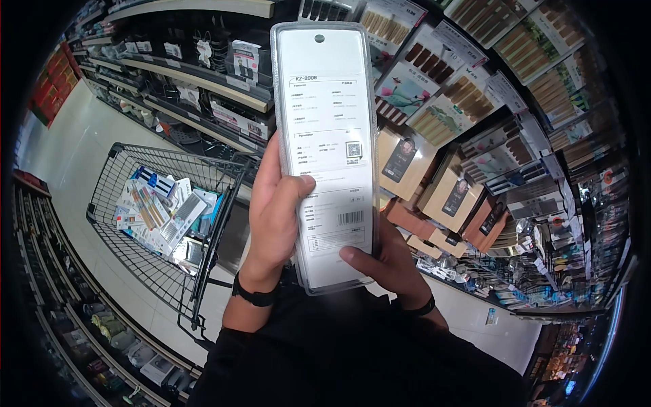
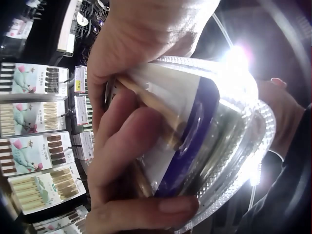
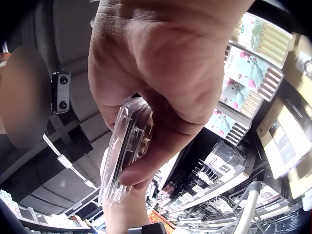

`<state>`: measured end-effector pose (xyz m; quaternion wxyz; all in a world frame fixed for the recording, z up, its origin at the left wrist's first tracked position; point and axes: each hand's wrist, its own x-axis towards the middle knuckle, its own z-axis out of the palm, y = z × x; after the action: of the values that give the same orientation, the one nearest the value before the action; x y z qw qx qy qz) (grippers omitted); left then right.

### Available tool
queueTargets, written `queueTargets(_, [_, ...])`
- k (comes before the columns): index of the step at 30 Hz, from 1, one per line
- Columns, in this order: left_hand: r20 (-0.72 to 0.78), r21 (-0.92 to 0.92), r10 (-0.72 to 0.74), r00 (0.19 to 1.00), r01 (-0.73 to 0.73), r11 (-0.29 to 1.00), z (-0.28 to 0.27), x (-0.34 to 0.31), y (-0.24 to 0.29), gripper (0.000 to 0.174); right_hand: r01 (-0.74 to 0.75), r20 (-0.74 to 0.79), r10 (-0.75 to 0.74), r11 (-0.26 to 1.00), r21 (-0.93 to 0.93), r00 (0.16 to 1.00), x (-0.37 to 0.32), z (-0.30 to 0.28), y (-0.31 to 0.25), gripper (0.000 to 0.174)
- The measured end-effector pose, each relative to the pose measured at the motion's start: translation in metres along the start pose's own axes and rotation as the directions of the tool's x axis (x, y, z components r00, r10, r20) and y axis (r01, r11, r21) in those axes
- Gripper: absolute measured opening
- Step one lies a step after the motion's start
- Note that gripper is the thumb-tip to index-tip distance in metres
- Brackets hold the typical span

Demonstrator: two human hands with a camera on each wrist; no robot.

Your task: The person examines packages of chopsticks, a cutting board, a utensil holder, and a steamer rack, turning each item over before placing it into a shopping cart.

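Observation:
A long clear blister pack [image 1: 325, 108] stands nearly upright before my chest in the head view, its white printed back marked KZ-2006 facing me. My left hand [image 1: 274, 210] grips its left edge, thumb across the printed card. Low on the right side, my right hand [image 1: 386, 258] pinches it with the thumb on the card. In the left wrist view, the far side of the pack [image 2: 195, 131] shows light-brown rod-like pieces and a purple band, with left fingers [image 2: 131, 131] curled against it. From the right wrist, the pack [image 3: 129, 141] appears edge-on between thumb and fingers.
A black wire shopping cart [image 1: 149, 258] stands to my left with several packaged goods [image 1: 163, 210] in it. Chopstick packs [image 1: 407, 88] hang on the right-hand display, above wooden boards [image 1: 447, 183]. Shelves of goods [image 1: 88, 325] line the lower left.

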<state>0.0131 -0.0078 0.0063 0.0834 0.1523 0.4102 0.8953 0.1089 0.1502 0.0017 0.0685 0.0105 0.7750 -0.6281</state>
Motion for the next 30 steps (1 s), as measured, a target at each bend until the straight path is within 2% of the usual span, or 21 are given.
queueTargets(3, [0.007,-0.008,-0.005,1.0,0.005,1.0,-0.0006,0.0004,-0.0005,0.066,0.008,-0.002,-0.008,1.0,-0.014,1.0,-0.0002,-0.0009,0.0012,0.065])
queueTargets(5, [0.015,-0.005,0.0,1.0,0.001,1.0,-0.0013,0.0006,-0.0011,0.066,0.071,-0.006,-0.071,0.996,-0.049,0.997,0.0001,-0.0017,0.0058,0.064])
queueTargets(12, [-0.015,0.037,0.009,1.0,-0.008,0.999,0.0021,0.0011,-0.0011,0.067,0.08,-0.019,-0.08,0.997,-0.024,0.997,-0.0002,-0.0023,0.0049,0.064])
queueTargets(14, [0.016,0.0,-0.001,1.0,0.001,1.0,0.0,0.0014,-0.0016,0.066,0.115,-0.024,-0.116,0.991,-0.063,0.993,-0.0001,-0.0025,0.0058,0.062])
queueTargets(21, [0.004,-0.026,0.001,1.0,-0.001,1.0,0.0008,0.0017,-0.0033,0.067,0.106,-0.045,-0.109,0.992,-0.069,0.993,-0.0001,-0.0031,0.0075,0.062])
queueTargets(23, [0.008,-0.094,0.003,1.0,-0.002,0.996,0.0013,0.0018,-0.0039,0.068,0.103,-0.039,-0.106,0.991,-0.084,0.994,-0.0001,-0.0042,0.0081,0.062])
queueTargets(30, [-0.013,-0.092,0.009,1.0,-0.01,0.996,0.0008,0.0006,-0.0042,0.068,0.111,-0.031,-0.114,0.991,-0.079,0.993,0.0006,-0.0039,0.0082,0.063])
